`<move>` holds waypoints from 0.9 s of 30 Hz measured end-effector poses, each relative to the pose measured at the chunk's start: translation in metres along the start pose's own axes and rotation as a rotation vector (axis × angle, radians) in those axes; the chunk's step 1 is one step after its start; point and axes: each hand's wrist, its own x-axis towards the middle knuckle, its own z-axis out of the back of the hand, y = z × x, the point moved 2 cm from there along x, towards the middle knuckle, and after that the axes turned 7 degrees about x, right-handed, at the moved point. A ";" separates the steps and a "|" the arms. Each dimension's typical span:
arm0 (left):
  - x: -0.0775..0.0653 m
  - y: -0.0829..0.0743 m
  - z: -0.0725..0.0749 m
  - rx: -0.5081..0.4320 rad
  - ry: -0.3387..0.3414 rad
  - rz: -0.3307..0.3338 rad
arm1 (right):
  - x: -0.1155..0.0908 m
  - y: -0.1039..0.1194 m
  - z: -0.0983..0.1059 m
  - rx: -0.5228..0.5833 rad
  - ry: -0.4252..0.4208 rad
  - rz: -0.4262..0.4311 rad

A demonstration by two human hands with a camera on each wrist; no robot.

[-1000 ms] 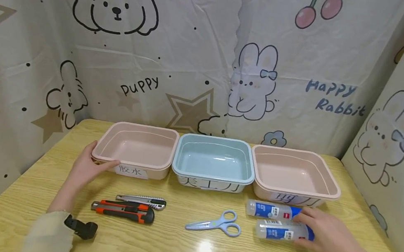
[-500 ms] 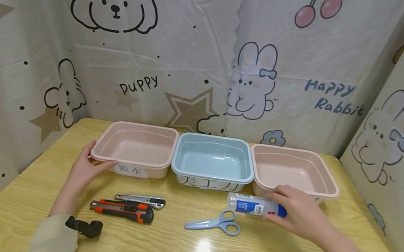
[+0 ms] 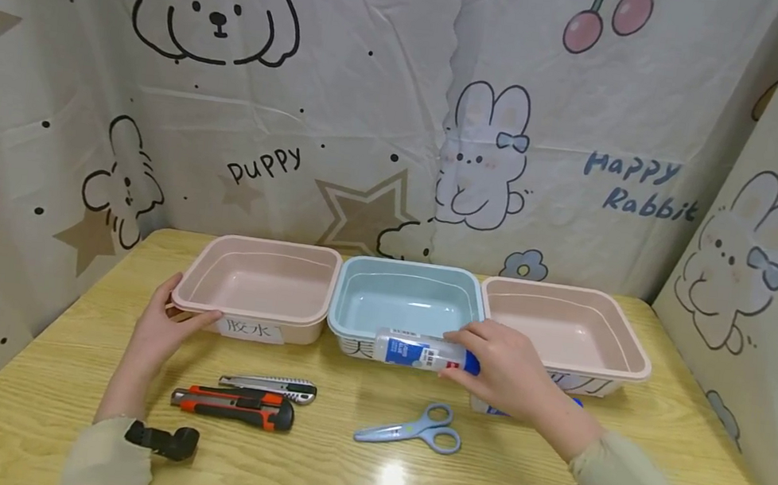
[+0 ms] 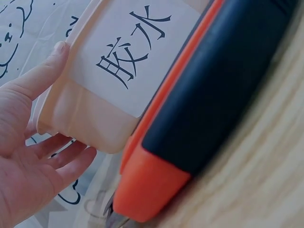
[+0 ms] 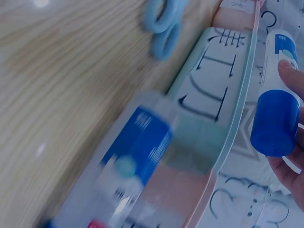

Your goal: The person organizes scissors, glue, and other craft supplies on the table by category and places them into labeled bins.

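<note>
My left hand (image 3: 159, 328) holds the front left corner of the left pink bin (image 3: 302, 334), thumb at the front rim and fingers round the side. My right hand (image 3: 508, 364) grips a clear liquid glue bottle (image 3: 412, 352) by its blue-capped end. The bottle hangs sideways in front of the blue bin (image 3: 415, 268), apart from the table. A second glue bottle (image 5: 137, 147) lies on the table below; the right arm mostly hides it in the head view. An orange-and-black utility knife (image 4: 213, 90) looms large near the left wrist camera.
Light blue scissors (image 3: 410, 432) lie on the wooden table (image 3: 305, 473), right of a silver utility knife (image 3: 272, 386) beside the orange-and-black one. A right pink bin (image 3: 571, 291) adjoins the blue bin. A printed cloth (image 3: 368, 112) stands behind the bins.
My right hand has lifted the nearer glue bottle from the table and carried it left and up, towards the blue bin. The left hand stays at the left pink bin.
</note>
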 end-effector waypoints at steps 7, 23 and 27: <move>-0.001 0.000 0.000 -0.012 0.015 0.011 | 0.031 0.009 -0.016 0.021 -0.060 0.008; 0.000 0.003 -0.001 -0.043 0.019 -0.007 | 0.085 0.029 -0.050 0.122 -0.128 0.012; 0.000 0.002 0.000 -0.037 0.011 -0.012 | 0.099 0.036 -0.056 0.119 -0.112 -0.028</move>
